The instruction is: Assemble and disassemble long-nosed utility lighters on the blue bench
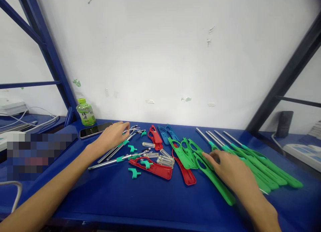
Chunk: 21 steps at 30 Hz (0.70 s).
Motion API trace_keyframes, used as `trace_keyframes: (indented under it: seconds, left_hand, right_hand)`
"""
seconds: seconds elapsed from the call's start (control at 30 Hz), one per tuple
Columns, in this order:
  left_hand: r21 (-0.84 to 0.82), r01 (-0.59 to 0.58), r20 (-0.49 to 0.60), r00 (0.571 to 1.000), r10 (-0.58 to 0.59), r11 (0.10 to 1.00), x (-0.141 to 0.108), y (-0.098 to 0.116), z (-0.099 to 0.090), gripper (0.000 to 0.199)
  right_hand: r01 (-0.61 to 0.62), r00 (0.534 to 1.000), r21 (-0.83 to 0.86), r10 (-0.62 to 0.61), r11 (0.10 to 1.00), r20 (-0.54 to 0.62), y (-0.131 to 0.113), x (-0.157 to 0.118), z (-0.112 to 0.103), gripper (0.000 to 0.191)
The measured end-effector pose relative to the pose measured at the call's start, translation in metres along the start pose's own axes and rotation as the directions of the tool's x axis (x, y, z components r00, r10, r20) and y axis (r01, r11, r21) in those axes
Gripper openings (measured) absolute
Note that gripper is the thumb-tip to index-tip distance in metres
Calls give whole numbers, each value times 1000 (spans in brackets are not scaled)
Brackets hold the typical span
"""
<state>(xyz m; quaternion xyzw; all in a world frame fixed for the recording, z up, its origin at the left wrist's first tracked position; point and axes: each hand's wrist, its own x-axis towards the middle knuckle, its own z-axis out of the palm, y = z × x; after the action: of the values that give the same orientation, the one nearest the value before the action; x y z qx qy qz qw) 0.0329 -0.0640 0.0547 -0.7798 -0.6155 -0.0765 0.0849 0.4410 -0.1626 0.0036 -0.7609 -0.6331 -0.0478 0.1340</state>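
Observation:
My left hand point(115, 135) reaches to the back left, its fingers curled over the wired ends of several metal lighter tubes point(110, 160). Whatever is between those fingertips is hidden. On the right, my right hand point(229, 166) has its thumb and fingers closed at the looped end of a green lighter handle half point(218, 183), which slants towards the front edge. Other green handle halves point(183, 155) lie just left of it. Partly behind the right hand are several long lighters with green handles point(273, 163) and metal tubes, pointing towards the wall.
Between my hands lie red handle halves point(157, 169), blue ones point(164, 133), clear tanks point(165, 161) and teal triggers point(134, 173). A phone point(94, 130) and green-capped bottle point(86, 113) stand at the back left. Blue frame posts point(50, 54) flank the table.

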Motion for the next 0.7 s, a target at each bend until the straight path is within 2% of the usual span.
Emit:
trace_keyframes:
  seconds: [0.2, 0.57, 0.7]
  left_hand:
    - [19, -2, 75, 997, 0, 1000, -2, 4, 11, 32]
    - [103, 68, 96, 992, -78, 992, -3, -1, 13, 30]
    - [97, 56, 66, 996, -63, 994, -8, 6, 9, 27]
  right_hand:
    - [-18, 999, 20, 18, 1000, -27, 5, -4, 2, 39]
    - [-39, 998, 62, 41, 997, -40, 13, -6, 12, 37]
    - [-52, 998, 67, 55, 996, -39, 15, -4, 14, 33]
